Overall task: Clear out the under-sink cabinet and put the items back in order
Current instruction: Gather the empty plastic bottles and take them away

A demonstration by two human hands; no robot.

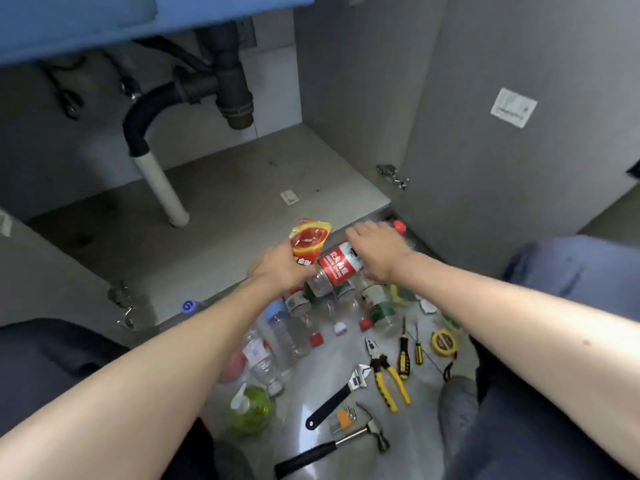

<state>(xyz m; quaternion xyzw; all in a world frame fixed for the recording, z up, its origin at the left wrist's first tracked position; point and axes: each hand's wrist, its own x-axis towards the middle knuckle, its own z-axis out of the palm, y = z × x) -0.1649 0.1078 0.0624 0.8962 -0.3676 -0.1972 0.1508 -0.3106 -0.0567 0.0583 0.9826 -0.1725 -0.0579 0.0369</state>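
My left hand [282, 270] grips a red and yellow pouch [309, 241], held upright just in front of the cabinet floor [221, 202]. My right hand [375, 249] is closed over a clear bottle with a red label [337, 263] and red cap, lying tilted across the other bottles. The under-sink cabinet stands open with its floor bare except for a small sticker. Below my hands lie several clear plastic bottles [287, 332] on the floor.
A drain pipe [228, 84] and white pipe [162, 188] hang at the cabinet's back left. The open door [519, 133] stands at right. On the floor: pliers [386, 377], screwdrivers [403, 351], wrench [337, 398], hammer [332, 448], tape measure [444, 342], green soap bottle [251, 408].
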